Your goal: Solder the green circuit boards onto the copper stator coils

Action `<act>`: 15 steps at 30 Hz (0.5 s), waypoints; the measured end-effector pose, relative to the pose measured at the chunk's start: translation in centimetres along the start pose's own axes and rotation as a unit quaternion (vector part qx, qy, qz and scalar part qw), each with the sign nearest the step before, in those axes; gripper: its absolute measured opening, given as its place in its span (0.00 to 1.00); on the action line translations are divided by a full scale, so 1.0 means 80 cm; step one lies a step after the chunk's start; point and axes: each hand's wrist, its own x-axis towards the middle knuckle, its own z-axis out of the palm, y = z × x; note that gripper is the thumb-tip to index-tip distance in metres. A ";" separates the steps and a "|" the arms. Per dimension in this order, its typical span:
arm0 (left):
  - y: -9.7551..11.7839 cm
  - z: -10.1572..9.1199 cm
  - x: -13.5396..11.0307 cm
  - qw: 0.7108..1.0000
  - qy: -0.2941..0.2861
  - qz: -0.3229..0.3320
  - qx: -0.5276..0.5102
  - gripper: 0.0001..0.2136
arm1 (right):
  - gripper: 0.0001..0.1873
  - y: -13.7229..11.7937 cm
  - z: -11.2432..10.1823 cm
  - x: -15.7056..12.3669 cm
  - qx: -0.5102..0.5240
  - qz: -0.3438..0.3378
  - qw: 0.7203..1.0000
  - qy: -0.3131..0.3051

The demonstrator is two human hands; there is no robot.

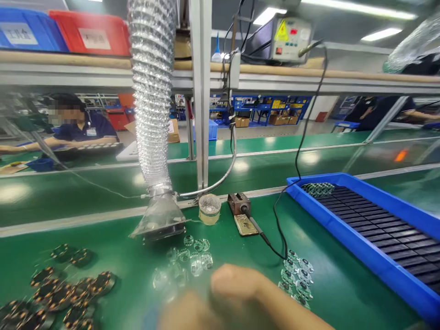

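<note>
My right hand (237, 284) reaches in from the lower right, its fingers curled inward; whatever they may hold is hidden. Beside it my left hand (184, 311) is smeared by motion at the bottom edge, and its fingers cannot be made out. The two hands are close together. Just beyond them lies a loose group of small round circuit boards (196, 266) on the green bench. Right of my right hand are rows of similar green round boards (298, 279). Several dark round parts with copper-coloured spots (62, 291) are piled at the left.
A soldering iron (253, 223) rests in its stand (239, 201), its cable looping right. Nearby stand a small round tub (209, 210) and a hanging extraction duct (153, 91) with hood (160, 217). A blue tray (347, 250) holds boards at its far end. A co-worker (85, 123) sits opposite.
</note>
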 end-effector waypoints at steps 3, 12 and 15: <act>0.003 -0.013 -0.001 1.000 0.019 -0.019 -0.015 0.15 | 0.27 0.016 0.000 0.001 -0.040 0.028 0.998 0.046; 0.006 -0.004 0.011 0.983 0.171 -0.039 0.055 0.47 | 0.22 -0.014 -0.002 -0.003 -0.058 0.049 0.985 0.158; 0.010 0.008 0.005 0.991 0.109 -0.004 0.074 0.59 | 0.15 -0.029 0.008 -0.007 0.009 0.010 0.998 0.062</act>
